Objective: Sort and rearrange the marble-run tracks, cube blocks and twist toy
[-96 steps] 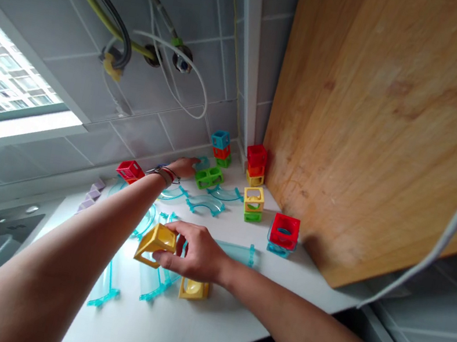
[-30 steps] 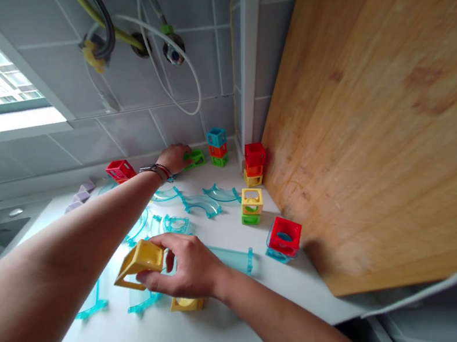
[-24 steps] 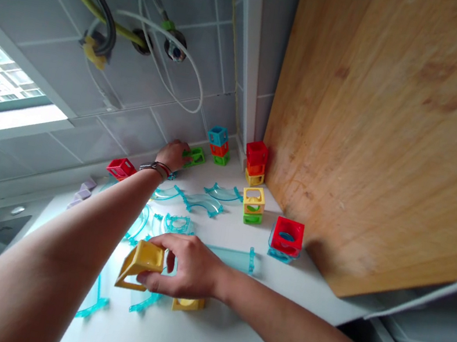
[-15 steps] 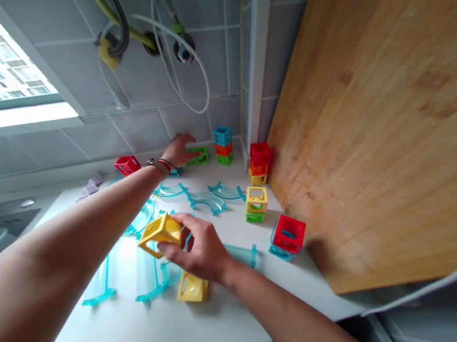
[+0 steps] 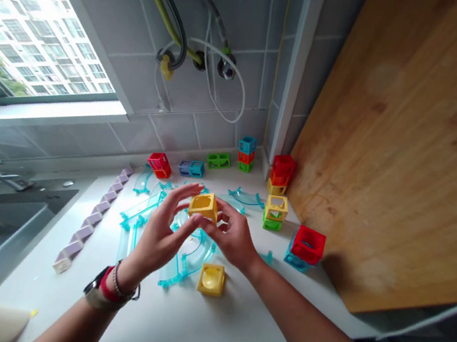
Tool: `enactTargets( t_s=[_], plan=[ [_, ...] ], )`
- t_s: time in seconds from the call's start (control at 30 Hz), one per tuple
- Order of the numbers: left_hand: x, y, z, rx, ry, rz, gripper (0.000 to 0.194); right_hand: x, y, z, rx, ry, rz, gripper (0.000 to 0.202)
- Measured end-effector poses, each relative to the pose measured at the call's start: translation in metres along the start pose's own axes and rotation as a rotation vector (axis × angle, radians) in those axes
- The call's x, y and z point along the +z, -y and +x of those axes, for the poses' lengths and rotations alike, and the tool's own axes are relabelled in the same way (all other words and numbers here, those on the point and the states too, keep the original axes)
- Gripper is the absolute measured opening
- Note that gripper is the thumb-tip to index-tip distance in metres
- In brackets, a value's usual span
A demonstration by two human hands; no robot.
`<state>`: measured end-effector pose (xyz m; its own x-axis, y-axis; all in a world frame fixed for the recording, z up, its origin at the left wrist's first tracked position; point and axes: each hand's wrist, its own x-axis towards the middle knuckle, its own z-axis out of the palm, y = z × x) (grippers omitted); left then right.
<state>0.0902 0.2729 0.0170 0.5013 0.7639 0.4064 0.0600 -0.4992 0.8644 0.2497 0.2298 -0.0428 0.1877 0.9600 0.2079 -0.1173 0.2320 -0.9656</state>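
Observation:
Between my two hands, above the counter, is a yellow cube block (image 5: 203,206) with open sides. My right hand (image 5: 236,236) pinches its right side with thumb and fingers. On the left side, my left hand (image 5: 164,232) has its thumb and fingers closed about the block. Beneath them lie clear turquoise track pieces (image 5: 182,269), partly hidden by the hands. A second yellow cube block (image 5: 211,280) rests on the counter nearer to me.
Along the wall stand a red block (image 5: 159,165), blue and purple blocks (image 5: 192,168), green blocks (image 5: 218,161) and a blue-red-green stack (image 5: 246,153). More stacks (image 5: 281,174) line the wooden board (image 5: 406,137). A purple zigzag strip (image 5: 92,219) lies beside the sink (image 5: 22,235).
My left hand has come back from the green blocks by the wall to the yellow cube block in my right hand. The view has shifted, showing more of the window and sink.

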Motion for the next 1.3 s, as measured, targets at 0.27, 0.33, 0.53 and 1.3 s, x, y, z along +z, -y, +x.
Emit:
enactTargets(
  t_s=[0.27,0.33,0.53,1.3],
  plan=[
    [-0.032,0.041,-0.039,-0.19,-0.062,-0.302,0.043,-0.003,0.022,-0.012,-0.046,0.261,-0.312,0.082],
    [-0.036,0.047,-0.045,-0.168,-0.147,-0.341,0.04,-0.011,0.036,-0.016,-0.113,0.193,-0.482,0.068],
    [-0.027,0.048,-0.057,-0.122,-0.27,-0.362,0.036,-0.028,0.083,-0.045,-0.099,0.372,-0.989,0.037],
    [-0.021,0.046,-0.053,-0.634,0.201,-0.782,0.039,-0.059,0.034,-0.047,-0.256,0.155,-0.744,0.039]
  ],
)
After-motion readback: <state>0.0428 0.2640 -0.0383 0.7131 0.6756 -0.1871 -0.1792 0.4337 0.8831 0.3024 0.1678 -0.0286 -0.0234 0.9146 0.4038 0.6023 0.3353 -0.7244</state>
